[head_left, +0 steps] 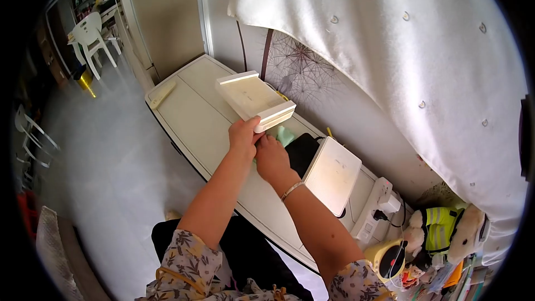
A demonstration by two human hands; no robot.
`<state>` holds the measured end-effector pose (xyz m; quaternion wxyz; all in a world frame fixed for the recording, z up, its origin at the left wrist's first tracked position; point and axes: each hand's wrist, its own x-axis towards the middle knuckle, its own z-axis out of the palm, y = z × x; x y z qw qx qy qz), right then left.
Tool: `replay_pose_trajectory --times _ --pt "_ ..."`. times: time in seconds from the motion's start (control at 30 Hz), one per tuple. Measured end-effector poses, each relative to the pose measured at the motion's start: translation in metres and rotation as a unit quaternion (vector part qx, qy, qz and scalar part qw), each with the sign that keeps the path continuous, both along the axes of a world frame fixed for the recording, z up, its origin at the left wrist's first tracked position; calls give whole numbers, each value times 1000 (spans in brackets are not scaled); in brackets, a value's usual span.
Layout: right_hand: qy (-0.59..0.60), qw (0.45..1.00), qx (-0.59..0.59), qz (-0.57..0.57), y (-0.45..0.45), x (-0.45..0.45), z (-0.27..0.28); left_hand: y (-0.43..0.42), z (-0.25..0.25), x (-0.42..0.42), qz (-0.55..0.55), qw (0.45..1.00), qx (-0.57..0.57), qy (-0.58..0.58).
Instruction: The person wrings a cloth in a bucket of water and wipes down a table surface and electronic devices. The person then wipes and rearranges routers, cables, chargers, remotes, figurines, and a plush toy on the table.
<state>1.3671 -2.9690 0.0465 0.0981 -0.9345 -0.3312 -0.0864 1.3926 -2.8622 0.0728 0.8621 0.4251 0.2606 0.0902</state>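
My left hand (243, 135) grips the near corner of a white, vented electronic box (251, 96), thumb on top. The box is tilted up off the cabinet top (203, 114). Just beside it, my right hand (272, 157) is closed low over the cabinet top, under the near end of the box. A pale green cloth (286, 135) shows on both sides of that hand; the fingertips are partly hidden. Right of my right hand lies a black flat item (302, 153), and a second white flat box (333, 174) leans beside it.
A cream stick-like object (163, 95) lies at the cabinet's far end. Nearer on the right are a power strip (371, 209) with plugs, a yellow round container (385, 259) and a plush toy in a vest (440, 231). A white curtain (384, 39) hangs along the wall.
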Motion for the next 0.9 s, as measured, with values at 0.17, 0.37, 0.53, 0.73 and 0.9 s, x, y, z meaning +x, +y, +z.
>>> replay_pose_trajectory --times 0.17,0.37,0.53,0.73,0.9 --pt "119 968 212 -54 10 -59 1 -7 -17 8 6 999 29 21" --pt "44 989 141 30 -10 -135 -5 -10 -17 5 -25 978 190 85" --pt "17 977 213 11 -53 -170 -2 -13 -11 6 -89 906 381 159" --pt "30 958 284 -36 -98 -195 -7 -20 -35 15 -33 851 493 176" --pt "37 922 377 -83 -117 -215 -8 -32 -31 4 -104 833 516 171"
